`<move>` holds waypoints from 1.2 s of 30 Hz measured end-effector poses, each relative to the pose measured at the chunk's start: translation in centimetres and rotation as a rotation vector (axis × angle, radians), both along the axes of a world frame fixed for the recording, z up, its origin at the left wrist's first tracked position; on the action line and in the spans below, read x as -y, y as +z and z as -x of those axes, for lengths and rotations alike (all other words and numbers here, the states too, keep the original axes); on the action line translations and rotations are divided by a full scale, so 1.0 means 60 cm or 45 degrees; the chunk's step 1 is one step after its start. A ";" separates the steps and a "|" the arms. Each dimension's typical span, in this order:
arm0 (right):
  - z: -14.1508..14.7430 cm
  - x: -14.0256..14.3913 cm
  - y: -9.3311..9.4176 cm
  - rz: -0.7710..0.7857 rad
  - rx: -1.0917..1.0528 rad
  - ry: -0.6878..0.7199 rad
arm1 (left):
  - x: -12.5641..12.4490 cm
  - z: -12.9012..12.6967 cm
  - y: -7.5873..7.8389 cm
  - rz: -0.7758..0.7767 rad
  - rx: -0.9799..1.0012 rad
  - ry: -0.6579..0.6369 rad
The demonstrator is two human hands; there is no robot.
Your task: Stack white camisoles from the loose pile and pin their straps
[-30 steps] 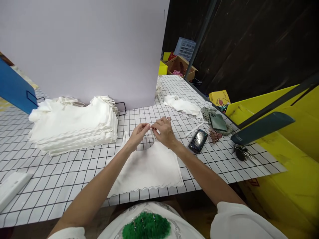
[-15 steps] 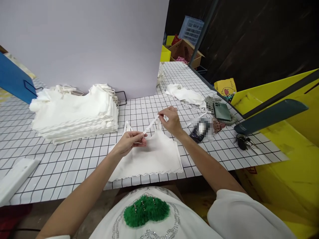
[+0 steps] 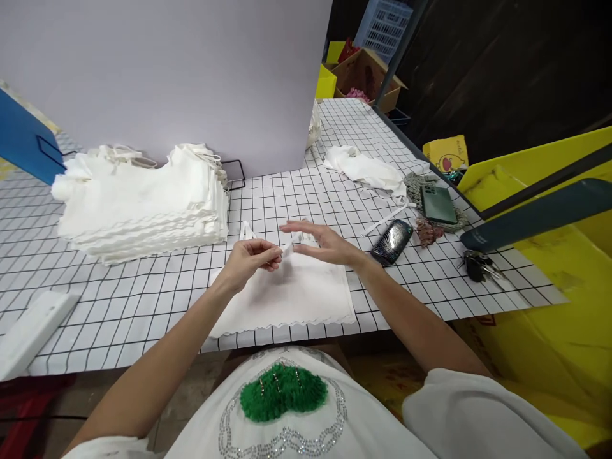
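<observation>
Your left hand [image 3: 248, 260] pinches the strap [image 3: 289, 245]; your right hand [image 3: 321, 241] hovers open, fingers spread.
The white top [image 3: 287, 296] lies flat at the checked table's [image 3: 143, 306] near edge, scalloped hem toward you.

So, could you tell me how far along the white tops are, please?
Done: a tall stack of folded white tops sits at the left. In hand: one white top lies flat, the left hand pinching its strap, the right hand open beside it. Left: a crumpled top lies further back.
</observation>
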State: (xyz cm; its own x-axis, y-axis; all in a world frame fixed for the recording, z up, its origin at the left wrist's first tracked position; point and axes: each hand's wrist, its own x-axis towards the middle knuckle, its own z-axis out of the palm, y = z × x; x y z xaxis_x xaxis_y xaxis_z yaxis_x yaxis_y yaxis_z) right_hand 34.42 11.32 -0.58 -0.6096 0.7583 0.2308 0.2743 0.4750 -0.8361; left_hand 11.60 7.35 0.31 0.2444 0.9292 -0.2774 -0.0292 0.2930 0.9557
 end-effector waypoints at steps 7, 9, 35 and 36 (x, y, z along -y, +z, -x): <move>0.015 0.022 0.003 0.265 -0.161 -0.174 | -0.007 -0.040 -0.001 -0.272 -0.039 0.013; 0.006 0.021 0.000 0.319 -0.175 -0.193 | -0.009 -0.048 -0.005 -0.333 -0.060 0.007; -0.021 0.053 -0.086 -0.189 0.052 -0.218 | 0.009 -0.072 -0.121 -0.695 -0.969 -0.226; -0.021 0.054 -0.093 -0.211 0.063 -0.205 | 0.010 -0.073 -0.122 -0.696 -0.963 -0.225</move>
